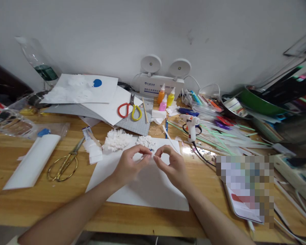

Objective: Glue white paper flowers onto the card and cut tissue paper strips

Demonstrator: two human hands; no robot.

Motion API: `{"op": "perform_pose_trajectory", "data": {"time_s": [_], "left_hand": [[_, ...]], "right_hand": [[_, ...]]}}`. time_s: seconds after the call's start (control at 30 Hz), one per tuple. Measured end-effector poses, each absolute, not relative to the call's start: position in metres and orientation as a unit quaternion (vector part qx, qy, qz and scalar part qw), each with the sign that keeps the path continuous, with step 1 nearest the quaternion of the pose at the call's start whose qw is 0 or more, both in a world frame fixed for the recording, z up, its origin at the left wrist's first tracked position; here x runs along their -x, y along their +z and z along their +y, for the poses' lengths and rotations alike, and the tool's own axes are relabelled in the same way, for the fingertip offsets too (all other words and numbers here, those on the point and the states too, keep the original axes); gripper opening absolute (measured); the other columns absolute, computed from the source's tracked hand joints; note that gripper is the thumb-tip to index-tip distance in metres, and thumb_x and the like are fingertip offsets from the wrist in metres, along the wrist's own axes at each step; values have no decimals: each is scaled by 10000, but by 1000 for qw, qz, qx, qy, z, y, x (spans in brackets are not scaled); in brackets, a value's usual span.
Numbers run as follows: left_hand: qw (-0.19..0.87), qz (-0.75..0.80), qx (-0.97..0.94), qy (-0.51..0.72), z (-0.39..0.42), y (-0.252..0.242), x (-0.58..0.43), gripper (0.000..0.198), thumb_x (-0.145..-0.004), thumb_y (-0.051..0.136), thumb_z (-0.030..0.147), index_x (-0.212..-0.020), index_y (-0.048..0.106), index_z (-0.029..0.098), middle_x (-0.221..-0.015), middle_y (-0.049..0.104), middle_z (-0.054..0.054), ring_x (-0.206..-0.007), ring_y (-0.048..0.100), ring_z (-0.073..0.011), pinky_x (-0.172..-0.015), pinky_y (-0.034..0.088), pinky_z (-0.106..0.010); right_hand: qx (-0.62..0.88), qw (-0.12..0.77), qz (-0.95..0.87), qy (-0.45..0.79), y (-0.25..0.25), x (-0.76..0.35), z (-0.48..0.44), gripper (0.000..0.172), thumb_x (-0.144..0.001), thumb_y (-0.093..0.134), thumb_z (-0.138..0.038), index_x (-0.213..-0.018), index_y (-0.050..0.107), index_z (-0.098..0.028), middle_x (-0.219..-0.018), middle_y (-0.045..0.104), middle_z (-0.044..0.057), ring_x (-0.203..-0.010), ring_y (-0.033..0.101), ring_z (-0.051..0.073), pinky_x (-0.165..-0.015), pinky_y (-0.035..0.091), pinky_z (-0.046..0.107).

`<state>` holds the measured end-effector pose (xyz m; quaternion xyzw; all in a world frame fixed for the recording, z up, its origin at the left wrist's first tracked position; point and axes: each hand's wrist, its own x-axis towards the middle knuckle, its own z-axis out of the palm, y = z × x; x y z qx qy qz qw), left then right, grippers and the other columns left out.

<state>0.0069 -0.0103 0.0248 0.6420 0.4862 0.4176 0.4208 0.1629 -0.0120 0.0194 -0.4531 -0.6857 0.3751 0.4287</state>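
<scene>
bare-skinned forearms reach in from the bottom edge and converge over a large white rectangular sheet of paper (155, 197). the left hand (132, 161) and the right hand (171, 166) are raised just above it, wrists bent inward, thumb and index finger of each curved into a ring. the fingers are closed to a pinch at their tips, nearly meeting, on a tiny pale piece (153, 154) too small to make out. just beyond them, at the sheet's far edge, sit a knobbly white cluster (118, 139) and a smaller white cluster with dark specks (146, 142).

the sheet lies on a pale brown wood-grain bench (73, 200). to the left are gold-handled metal scissors (63, 166) and a curled white paper sheet (34, 161). farther back, red-and-yellow-handled scissors (130, 109) rest on a grey gridded mat (145, 126). to the right, a white glue gun (191, 126) stands near scattered pale green and clear sticks (219, 139). against a plain grey-white wall (104, 34) is a white box with two round lamps (161, 85).
</scene>
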Motion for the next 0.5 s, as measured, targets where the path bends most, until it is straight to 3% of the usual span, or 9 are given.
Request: {"op": "perform_pose_trajectory", "data": {"time_s": [0.5], "left_hand": [[376,490,-656,434,-11,20,-7,68,-751,520,214,-773,575,179,-755,598,3,-729,549,-116,-689,426,-231]], "right_hand": [[438,410,-697,392,20,-163,-11,57,-759,541,-155,-737,521,-203,-713,532,0,-732,502,160,-715,378,314]]}}
